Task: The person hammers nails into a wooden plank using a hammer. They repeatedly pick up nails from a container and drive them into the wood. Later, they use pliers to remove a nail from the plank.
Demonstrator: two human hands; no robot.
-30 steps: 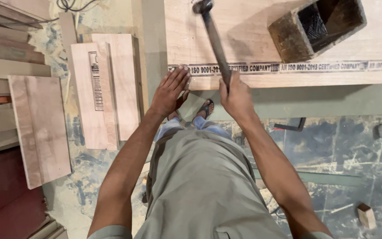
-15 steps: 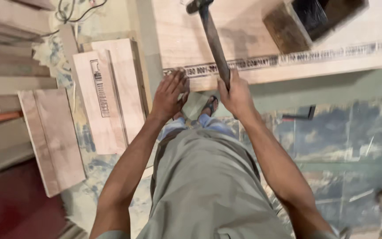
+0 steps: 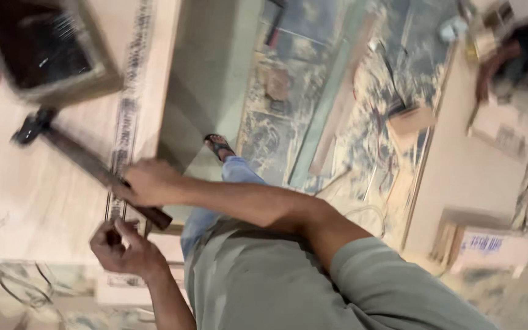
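My right hand is shut on the dark handle of a hammer. The hammer's head hangs over a pale plywood board. Just below it, my left hand sits at the board's printed edge with its fingers curled together. Blur hides whether they pinch anything. An open wooden box with a dark inside stands on the board beyond the hammer head.
My sandalled foot is on the dusty patterned floor beside the board. A long wood strip lies on the floor, with a tall pale panel and a cardboard box at right. Cables lie at the bottom left.
The view has swung round about a quarter turn. The hammer is now lower over the board, and my left hand has gone from flat on the edge to curled.
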